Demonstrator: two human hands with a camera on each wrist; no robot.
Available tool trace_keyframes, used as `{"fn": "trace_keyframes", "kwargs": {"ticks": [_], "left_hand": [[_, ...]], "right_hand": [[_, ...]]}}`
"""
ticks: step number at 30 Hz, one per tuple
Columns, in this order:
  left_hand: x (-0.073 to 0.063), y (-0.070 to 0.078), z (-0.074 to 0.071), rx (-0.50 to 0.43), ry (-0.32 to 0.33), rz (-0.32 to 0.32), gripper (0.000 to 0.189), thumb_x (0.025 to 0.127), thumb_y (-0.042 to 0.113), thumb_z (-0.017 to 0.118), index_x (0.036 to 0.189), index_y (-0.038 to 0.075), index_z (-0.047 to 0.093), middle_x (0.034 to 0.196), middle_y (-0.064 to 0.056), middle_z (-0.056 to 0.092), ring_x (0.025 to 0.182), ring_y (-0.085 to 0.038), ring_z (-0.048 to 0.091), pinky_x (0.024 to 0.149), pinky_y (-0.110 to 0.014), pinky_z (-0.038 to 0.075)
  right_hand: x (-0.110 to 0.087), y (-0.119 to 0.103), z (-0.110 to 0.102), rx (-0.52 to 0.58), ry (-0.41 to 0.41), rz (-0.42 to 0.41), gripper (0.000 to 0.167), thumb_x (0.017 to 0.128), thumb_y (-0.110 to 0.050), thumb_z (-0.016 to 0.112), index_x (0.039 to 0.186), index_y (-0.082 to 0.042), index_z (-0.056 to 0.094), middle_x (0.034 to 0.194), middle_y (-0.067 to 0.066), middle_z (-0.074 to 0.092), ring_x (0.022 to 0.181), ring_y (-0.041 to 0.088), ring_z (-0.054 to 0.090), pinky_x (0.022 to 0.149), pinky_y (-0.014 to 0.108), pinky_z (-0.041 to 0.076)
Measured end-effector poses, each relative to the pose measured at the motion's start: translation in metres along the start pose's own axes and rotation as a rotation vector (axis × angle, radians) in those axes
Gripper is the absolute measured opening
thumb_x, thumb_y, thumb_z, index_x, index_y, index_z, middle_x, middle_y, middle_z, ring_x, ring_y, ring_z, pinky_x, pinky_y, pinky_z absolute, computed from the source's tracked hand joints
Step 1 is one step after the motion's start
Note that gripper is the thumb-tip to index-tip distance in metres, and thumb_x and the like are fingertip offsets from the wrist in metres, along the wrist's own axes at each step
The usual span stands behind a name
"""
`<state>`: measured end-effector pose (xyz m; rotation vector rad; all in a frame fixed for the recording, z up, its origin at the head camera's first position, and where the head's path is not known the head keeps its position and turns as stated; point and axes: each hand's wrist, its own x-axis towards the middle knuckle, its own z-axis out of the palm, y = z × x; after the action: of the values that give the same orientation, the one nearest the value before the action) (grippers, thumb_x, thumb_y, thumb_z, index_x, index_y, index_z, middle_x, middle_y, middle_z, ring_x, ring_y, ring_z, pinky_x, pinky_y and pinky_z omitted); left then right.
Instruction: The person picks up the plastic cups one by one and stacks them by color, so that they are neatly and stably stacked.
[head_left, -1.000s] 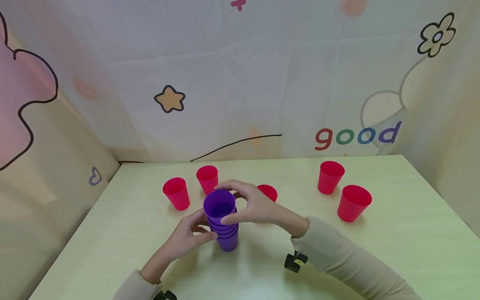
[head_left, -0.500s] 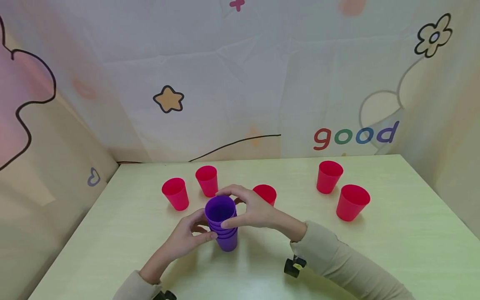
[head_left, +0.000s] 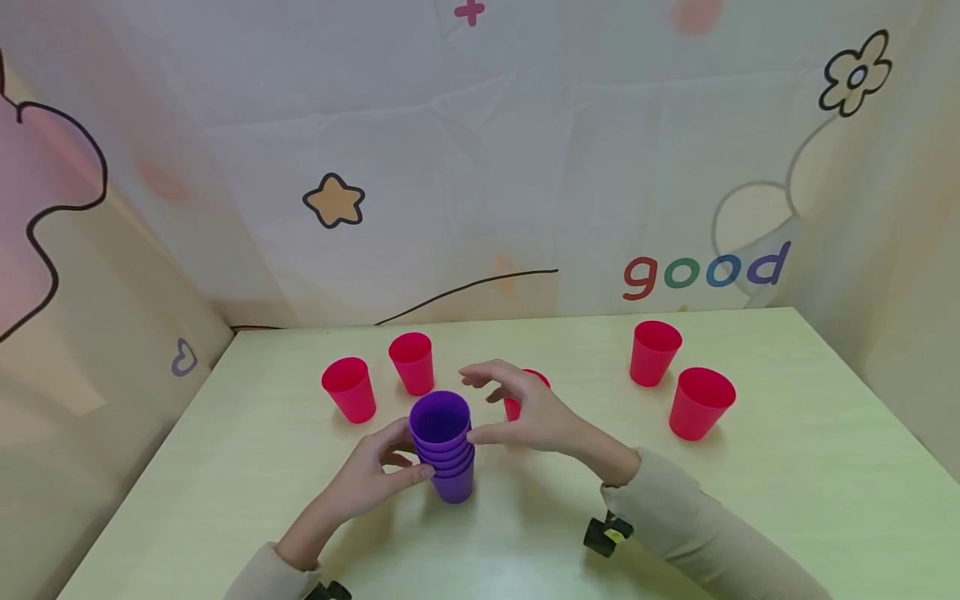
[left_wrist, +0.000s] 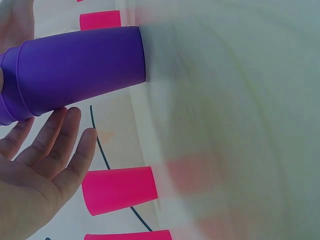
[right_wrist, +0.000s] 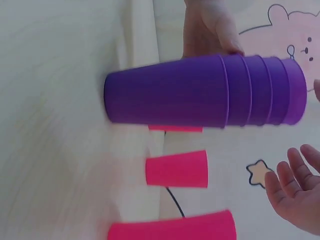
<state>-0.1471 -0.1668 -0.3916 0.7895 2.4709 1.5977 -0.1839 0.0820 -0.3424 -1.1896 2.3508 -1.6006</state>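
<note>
A stack of nested purple cups point(head_left: 454, 485) stands upright on the table, mouths up. My left hand point(head_left: 367, 477) holds it from the left side, thumb in front and fingers round the back. In the left wrist view, fingertips point(left_wrist: 72, 117) touch the purple wall below the rims. To the right of the stack, my right hand point(head_left: 536, 417) holds nothing, its thumb and fingers spread; the thumb tip is close to the top rim. The right wrist view shows several rims of the purple stack point(right_wrist: 170, 92) and the right fingers apart from it.
Two red cups point(head_left: 349, 390) point(head_left: 412, 364) stand behind the stack to the left. Another red cup point(head_left: 513, 409) is partly hidden behind the right hand. Two more red cups point(head_left: 655, 353) point(head_left: 701, 403) stand at the right. A printed cloth point(head_left: 450, 192) hangs behind the table point(head_left: 787, 500).
The top purple cup has sunk lower into the stack. My right hand has let go of it and moved to the right. My left hand has kept its place.
</note>
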Motion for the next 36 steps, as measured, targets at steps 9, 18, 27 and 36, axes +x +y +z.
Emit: {"fn": "trace_keyframes", "kwargs": {"ticks": [9,18,27,36], "left_hand": [[-0.001,0.002,-0.001,0.029,0.006,0.016,0.053,0.081,0.015,0.069,0.129,0.006,0.046,0.108,-0.007,0.062,0.098,-0.022,0.058,0.08,-0.039,0.05],[-0.005,0.003,-0.013,0.079,0.048,0.031,0.062,0.076,0.016,0.074,0.13,0.012,0.046,0.108,-0.005,0.062,0.098,-0.02,0.058,0.079,-0.038,0.05],[-0.012,0.007,-0.032,0.162,0.152,0.005,0.059,0.074,0.01,0.075,0.126,0.008,0.049,0.111,-0.01,0.06,0.099,-0.023,0.058,0.079,-0.035,0.05],[-0.012,0.005,-0.054,0.246,0.285,0.013,0.063,0.073,0.011,0.076,0.129,0.004,0.046,0.109,-0.012,0.06,0.099,-0.027,0.057,0.076,-0.033,0.051]], "right_hand": [[-0.017,0.017,-0.024,-0.065,0.157,0.068,0.058,0.073,-0.013,0.074,0.126,-0.008,0.051,0.121,0.007,0.053,0.108,0.027,0.05,0.087,0.044,0.045],[-0.026,0.034,-0.037,-0.175,0.209,0.15,0.063,0.069,-0.022,0.078,0.125,-0.009,0.052,0.123,0.007,0.05,0.11,0.026,0.045,0.086,0.047,0.044],[-0.032,0.048,-0.043,-0.172,0.158,0.257,0.07,0.07,-0.024,0.077,0.13,-0.008,0.045,0.128,0.01,0.045,0.114,0.034,0.041,0.088,0.052,0.041],[-0.03,0.059,-0.041,-0.146,0.122,0.318,0.073,0.071,-0.024,0.077,0.133,-0.006,0.041,0.131,0.013,0.044,0.115,0.03,0.041,0.089,0.051,0.04]]}}
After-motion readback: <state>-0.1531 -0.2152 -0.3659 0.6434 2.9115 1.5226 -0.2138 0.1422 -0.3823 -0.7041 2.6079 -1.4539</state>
